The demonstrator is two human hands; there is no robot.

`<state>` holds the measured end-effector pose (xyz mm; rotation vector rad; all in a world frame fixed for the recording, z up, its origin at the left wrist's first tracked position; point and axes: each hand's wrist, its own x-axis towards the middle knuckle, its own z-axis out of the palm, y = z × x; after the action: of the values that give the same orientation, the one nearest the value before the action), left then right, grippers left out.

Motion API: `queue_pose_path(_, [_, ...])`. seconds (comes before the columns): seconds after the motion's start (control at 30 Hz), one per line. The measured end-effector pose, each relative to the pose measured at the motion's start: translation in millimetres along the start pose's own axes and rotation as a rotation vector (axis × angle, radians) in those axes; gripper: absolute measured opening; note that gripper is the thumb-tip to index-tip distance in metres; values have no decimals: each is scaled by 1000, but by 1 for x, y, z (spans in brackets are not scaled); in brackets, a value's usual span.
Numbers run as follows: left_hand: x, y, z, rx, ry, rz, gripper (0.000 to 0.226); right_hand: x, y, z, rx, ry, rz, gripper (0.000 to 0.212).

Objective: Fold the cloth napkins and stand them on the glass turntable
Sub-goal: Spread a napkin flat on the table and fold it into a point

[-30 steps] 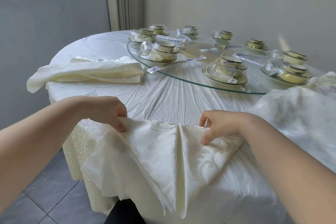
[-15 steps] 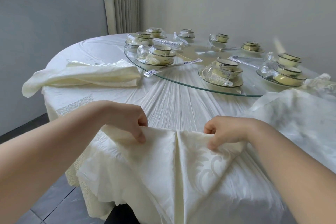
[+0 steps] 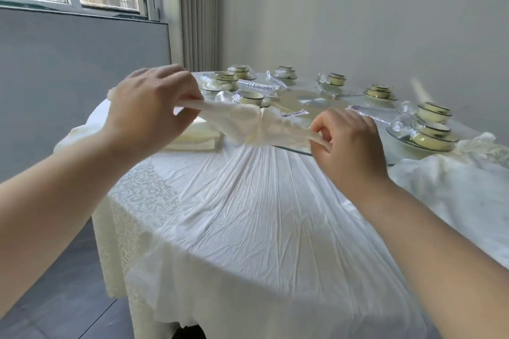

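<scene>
Cloth napkin [image 3: 256, 124] entry, clock read from your seat at 6 o'clock.

Desk [image 3: 261, 215]: round, under a creased white cover. The stretch of cover just in front of you is probably your folding surface.

Glass turntable [image 3: 316, 99]: sits from 12 to 2 o'clock, and its near rim shows just beyond your hands. No napkin stands on it yet. Wrapped bowl sets [image 3: 432, 129] ring it, so any standing napkin would have to go between them.

Loose cloth heap [image 3: 454, 179]: lies at 3 o'clock against the turntable rim, near your right arm. It is likely the unfolded supply.

Folded stack [image 3: 195, 136]: lies flat at 10 o'clock on the desk, beside the turntable and partly hidden by your left wrist. Judged as set aside within left reach.

Napkin itself: it is off the desk at 12 o'clock, in the air in front of the turntable's near rim. It is bunched into a narrow band that sags a little at its middle. Holding it by both ends lets the cloth hang clear, which probably helps you straighten or gather it before a fold.

Left hand [image 3: 148, 110]: at 11 o'clock, the higher of the two and blurred, it pinches one end.

Right hand [image 3: 349, 146]: at 1 o'clock and lower, its thumb and fingers pinch the other end. Your hands are well apart, joined only by the cloth.
</scene>
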<state>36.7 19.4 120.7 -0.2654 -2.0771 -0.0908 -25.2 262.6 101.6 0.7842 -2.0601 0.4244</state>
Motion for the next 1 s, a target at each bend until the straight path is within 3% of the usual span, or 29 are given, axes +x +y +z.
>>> queue_pose_path(0.13, [-63, 1, 15, -26, -136, 72, 10, -52, -15, 21, -78, -173, -90, 17])
queue_pose_path(0.23, [-119, 5, 26, -70, -221, 73, 4, -92, -20, 32, -30, -361, -127, 7])
queue_pose_path(0.33, [-151, 9, 27, -133, -241, 43, 10, -108, -21, 34, 77, -512, -73, 32])
queue_pose_path(0.43, [-164, 9, 24, -192, -272, -17, 7, -99, -21, 21, 144, -718, -45, 15])
queue_pose_path(0.5, [-166, 7, 22, -233, -340, -74, 4, -91, -23, 12, 263, -901, 27, 25])
queue_pose_path(0.6, [-171, 8, 19, -270, -454, -140, 46, -81, -40, 21, 299, -790, 18, 60])
queue_pose_path(0.67, [-172, 9, 18, -311, -483, -194, 56, -79, -57, 36, 334, -782, -64, 79])
queue_pose_path(0.77, [-178, 11, 16, -316, -312, -286, 51, -76, -73, 55, 340, -788, -175, 62])
queue_pose_path(0.83, [-184, 20, 9, -322, -129, -481, 35, -77, -71, 63, 343, -812, -147, 44])
queue_pose_path(0.87, [-186, 27, 4, -354, -45, -667, 26, -80, -70, 67, 380, -799, -117, 45])
queue_pose_path(0.93, [-190, 44, -1, -468, 142, -1083, 29, -85, -72, 71, 428, -758, -80, 65])
queue_pose_path(1.0, [-200, 53, 6, -607, 164, -1391, 38, -90, -72, 75, 432, -744, -65, 82])
